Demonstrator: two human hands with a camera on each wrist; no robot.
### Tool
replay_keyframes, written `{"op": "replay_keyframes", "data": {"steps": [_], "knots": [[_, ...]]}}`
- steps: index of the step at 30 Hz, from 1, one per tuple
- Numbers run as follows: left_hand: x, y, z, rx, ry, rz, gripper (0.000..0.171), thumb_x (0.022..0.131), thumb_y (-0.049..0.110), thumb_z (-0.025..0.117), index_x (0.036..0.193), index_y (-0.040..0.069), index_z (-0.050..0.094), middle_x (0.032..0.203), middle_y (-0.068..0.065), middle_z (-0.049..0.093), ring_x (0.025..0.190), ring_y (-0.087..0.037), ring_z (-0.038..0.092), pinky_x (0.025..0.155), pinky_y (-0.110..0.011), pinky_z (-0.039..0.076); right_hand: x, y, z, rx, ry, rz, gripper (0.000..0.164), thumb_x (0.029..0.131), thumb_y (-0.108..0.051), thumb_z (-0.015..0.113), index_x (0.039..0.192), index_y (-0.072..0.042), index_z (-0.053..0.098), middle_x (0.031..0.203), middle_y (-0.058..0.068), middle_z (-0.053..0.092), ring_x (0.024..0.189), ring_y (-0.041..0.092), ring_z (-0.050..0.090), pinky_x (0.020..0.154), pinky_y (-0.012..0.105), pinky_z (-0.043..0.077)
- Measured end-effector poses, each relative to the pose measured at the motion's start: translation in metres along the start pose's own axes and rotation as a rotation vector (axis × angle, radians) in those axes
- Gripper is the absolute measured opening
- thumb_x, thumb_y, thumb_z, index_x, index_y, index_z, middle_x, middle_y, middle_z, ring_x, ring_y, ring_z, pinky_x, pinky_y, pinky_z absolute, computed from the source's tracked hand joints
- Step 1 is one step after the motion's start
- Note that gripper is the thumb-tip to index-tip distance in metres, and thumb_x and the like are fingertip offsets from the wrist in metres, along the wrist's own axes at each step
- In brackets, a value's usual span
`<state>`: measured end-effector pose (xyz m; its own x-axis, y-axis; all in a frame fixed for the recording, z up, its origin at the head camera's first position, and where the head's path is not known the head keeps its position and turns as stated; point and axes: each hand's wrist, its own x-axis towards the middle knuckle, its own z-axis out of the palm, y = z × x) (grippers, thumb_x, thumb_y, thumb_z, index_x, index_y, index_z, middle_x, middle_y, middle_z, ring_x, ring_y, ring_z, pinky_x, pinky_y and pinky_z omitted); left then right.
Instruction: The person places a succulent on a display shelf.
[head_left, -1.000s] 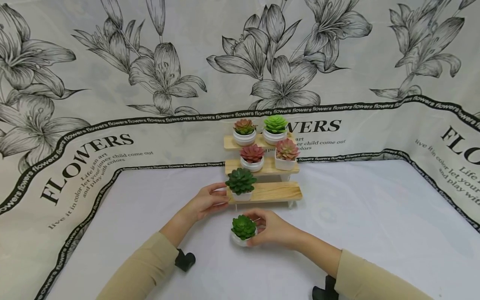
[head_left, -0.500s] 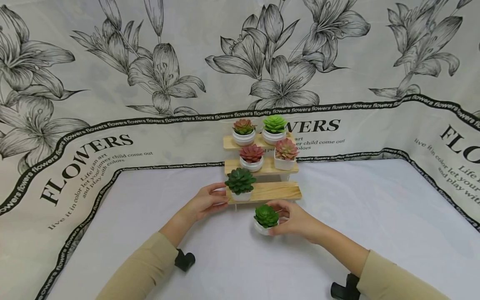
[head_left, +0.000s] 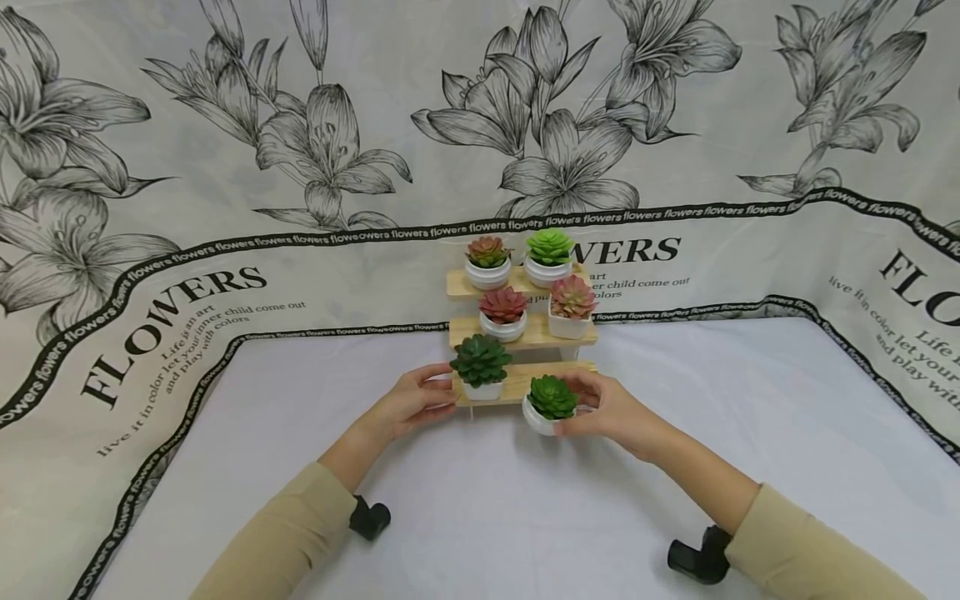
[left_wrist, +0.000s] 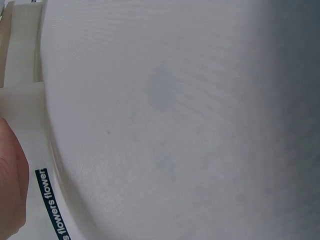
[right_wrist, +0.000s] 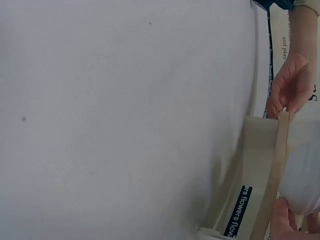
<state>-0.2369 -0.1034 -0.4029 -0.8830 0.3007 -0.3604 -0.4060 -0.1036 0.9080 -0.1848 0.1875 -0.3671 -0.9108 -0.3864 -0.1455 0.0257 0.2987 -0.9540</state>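
My right hand [head_left: 611,412] grips a green succulent [head_left: 552,397] in a round white pot, held just over the front edge of the lowest shelf of a wooden plant stand [head_left: 517,383]. At that shelf's left end, my left hand [head_left: 414,405] pinches the board; the right wrist view shows its fingers [right_wrist: 292,82] at the tip of the wood. A dark green succulent [head_left: 482,362] in a white pot stands on the same shelf, near the left hand. In the right wrist view the white pot [right_wrist: 301,172] overlaps the board edge.
The middle shelf bears a red succulent [head_left: 503,308] and a pink one [head_left: 572,298] in a square pot. Above them sit an orange-green succulent [head_left: 487,253] and a bright green one [head_left: 549,248]. Flower-printed cloth [head_left: 337,275] hangs behind the white table [head_left: 300,375].
My right hand has carried the green succulent rightward and away from me, from in front of the stand to the lowest shelf's edge. My left hand has stayed put.
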Motion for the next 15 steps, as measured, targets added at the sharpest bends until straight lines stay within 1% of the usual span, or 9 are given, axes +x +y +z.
{"op": "replay_keyframes", "data": {"steps": [3,6,8,12,13,15], "knots": [[0.000,0.000,0.000,0.001,-0.001,0.000,0.057,0.087,-0.012,0.053,0.140,0.000,0.036,0.127,-0.021,0.048,0.089,-0.016,0.059,0.081,-0.030,0.054,0.004,-0.004,-0.006,-0.006,0.015,-0.006,0.073,0.076,-0.013,0.077,0.136,0.002,0.038,0.133,0.021,0.043,0.118,0.030,0.046,0.100,0.043,0.041],[0.000,0.000,0.000,0.001,-0.004,0.003,0.057,0.087,-0.012,0.053,0.141,-0.001,0.035,0.126,-0.020,0.049,0.088,-0.016,0.059,0.080,-0.029,0.054,0.009,-0.006,-0.011,-0.018,0.043,0.005,0.073,0.076,-0.013,0.076,0.136,0.002,0.038,0.133,0.021,0.044,0.114,0.028,0.048,0.093,0.038,0.045],[0.000,0.000,0.000,0.002,-0.004,0.005,0.057,0.087,-0.013,0.053,0.141,-0.001,0.035,0.124,-0.020,0.049,0.088,-0.015,0.059,0.079,-0.029,0.054,0.013,-0.008,-0.013,-0.027,0.061,0.012,0.073,0.077,-0.013,0.075,0.137,0.002,0.037,0.134,0.022,0.043,0.114,0.030,0.047,0.093,0.038,0.044],[0.001,0.000,-0.001,0.009,-0.003,0.005,0.057,0.087,-0.012,0.053,0.140,-0.001,0.035,0.124,-0.020,0.049,0.087,-0.015,0.060,0.080,-0.029,0.054,0.019,-0.009,-0.015,-0.034,0.094,0.037,0.076,0.078,-0.014,0.074,0.141,0.000,0.033,0.138,0.023,0.037,0.119,0.035,0.040,0.096,0.043,0.042],[0.001,-0.001,-0.001,0.010,-0.001,0.003,0.057,0.087,-0.012,0.053,0.140,-0.001,0.035,0.125,-0.020,0.049,0.087,-0.015,0.060,0.080,-0.029,0.054,0.021,-0.009,-0.015,-0.036,0.100,0.039,0.077,0.078,-0.014,0.074,0.141,-0.001,0.033,0.138,0.022,0.036,0.119,0.034,0.040,0.095,0.042,0.042],[0.002,-0.001,-0.001,0.011,0.000,0.003,0.057,0.087,-0.012,0.053,0.140,-0.001,0.035,0.125,-0.020,0.049,0.087,-0.016,0.060,0.081,-0.030,0.054,0.023,-0.009,-0.014,-0.034,0.111,0.037,0.076,0.078,-0.014,0.074,0.141,-0.001,0.034,0.135,0.022,0.039,0.112,0.032,0.043,0.089,0.037,0.045]]}}
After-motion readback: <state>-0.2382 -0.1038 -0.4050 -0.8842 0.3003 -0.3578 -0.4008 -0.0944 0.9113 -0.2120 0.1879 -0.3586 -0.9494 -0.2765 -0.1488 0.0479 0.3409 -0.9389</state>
